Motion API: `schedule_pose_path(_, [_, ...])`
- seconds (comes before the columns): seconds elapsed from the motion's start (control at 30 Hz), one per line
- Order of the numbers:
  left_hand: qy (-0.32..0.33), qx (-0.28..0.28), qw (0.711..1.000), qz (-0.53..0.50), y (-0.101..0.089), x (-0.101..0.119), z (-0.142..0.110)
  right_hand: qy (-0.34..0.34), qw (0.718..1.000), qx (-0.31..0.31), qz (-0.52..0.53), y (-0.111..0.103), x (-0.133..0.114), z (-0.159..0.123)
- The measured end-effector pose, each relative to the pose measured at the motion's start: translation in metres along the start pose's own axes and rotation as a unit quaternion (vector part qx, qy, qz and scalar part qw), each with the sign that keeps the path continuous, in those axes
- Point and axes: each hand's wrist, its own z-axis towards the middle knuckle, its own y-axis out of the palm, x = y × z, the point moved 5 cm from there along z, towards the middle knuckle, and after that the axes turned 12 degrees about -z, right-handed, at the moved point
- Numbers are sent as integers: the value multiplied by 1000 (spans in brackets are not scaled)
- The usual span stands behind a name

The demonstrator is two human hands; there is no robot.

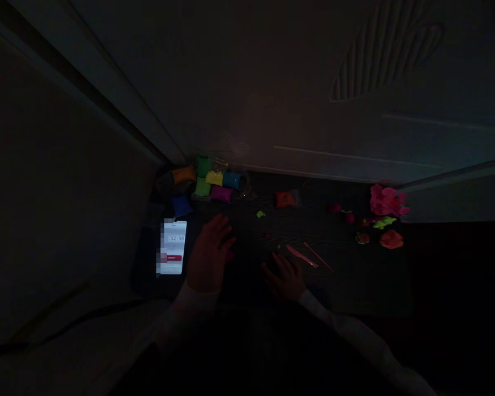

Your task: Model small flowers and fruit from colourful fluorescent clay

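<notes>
In the dim head view, my left hand (208,258) is raised at the left of the dark mat, its fingers stretched and slightly apart. A small red lump (230,256) shows at its palm edge; whether the hand touches it I cannot tell. My right hand (286,276) rests low over the mat with fingers spread, nothing visible in them. Just beyond its fingertips lies a tiny green bit (279,246). A pink plastic knife (302,256) and a thin pink stick (318,257) lie to its right. Farther back are a red crumb (267,236) and a light green piece (260,214).
A lit phone (174,247) lies left of my left hand. Behind it are several coloured clay packets (221,193). An orange-red packet (285,199) sits at the back middle. Pink flower shapes (388,201) and other small shaped pieces (362,238) occupy the right end.
</notes>
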Motion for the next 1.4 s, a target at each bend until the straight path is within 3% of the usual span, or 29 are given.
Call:
schedule_pose_path(0.6, [20, -13, 1000, 12, -4, -6, 14, 1, 999, 32, -22, 10, -1, -4])
schedule_pose_path(0.8, [89, -78, 993, 1, -4, -15, 25, 5, 996, 66, -67, 17, -2, -6])
schedule_pose_path(1.03, [110, -137, 984, -14, -9, -30, 30, -60, 975, 172, -124, 9, -3, -3])
schedule_pose_path(1.17, [144, -163, 975, 32, -20, -30, 26, -50, 981, 145, -117, 2, -2, -2])
schedule_pose_path(1.23, [156, -217, 961, 75, -21, -35, 10, -45, 986, 118, -109, 2, -3, -3])
schedule_pose_path(1.3, [145, -319, 928, 127, -18, -50, -20, -44, 990, 94, -94, 3, -4, -4])
schedule_pose_path(1.33, [128, -386, 897, 173, -17, -63, -39, -43, 993, 73, -82, 5, -4, -5])
schedule_pose_path(1.4, [60, -519, 796, 307, -22, -102, -81, -21, 997, 50, -60, 6, -2, -5])
